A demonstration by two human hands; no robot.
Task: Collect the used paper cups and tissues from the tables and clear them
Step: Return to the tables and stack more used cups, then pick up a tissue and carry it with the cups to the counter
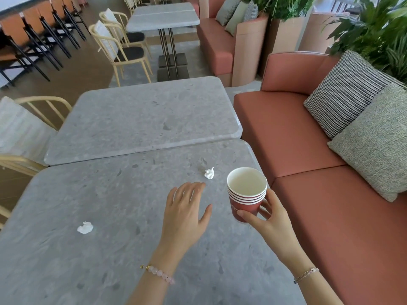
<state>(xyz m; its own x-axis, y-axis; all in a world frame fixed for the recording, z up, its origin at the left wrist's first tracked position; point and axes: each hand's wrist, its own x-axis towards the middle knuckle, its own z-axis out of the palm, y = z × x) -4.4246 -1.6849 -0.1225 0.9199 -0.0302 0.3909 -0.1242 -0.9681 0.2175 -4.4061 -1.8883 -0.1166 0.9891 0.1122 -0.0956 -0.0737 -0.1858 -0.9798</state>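
My right hand point(267, 214) grips a stack of several nested red paper cups point(247, 192) with white insides, held upright over the right edge of the near grey table point(110, 216). My left hand point(187, 208) hovers flat over the table with its fingers spread and holds nothing. A crumpled white tissue point(209, 173) lies on the table just beyond my left fingertips. A second crumpled tissue point(85, 227) lies to the left, well apart from both hands.
A second grey table point(143, 119) butts against the near one's far edge. A pink sofa point(297, 150) with cushions point(350, 93) runs along the right. Pale wooden chairs point(26, 133) stand at the left. More tables, chairs and plants fill the background.
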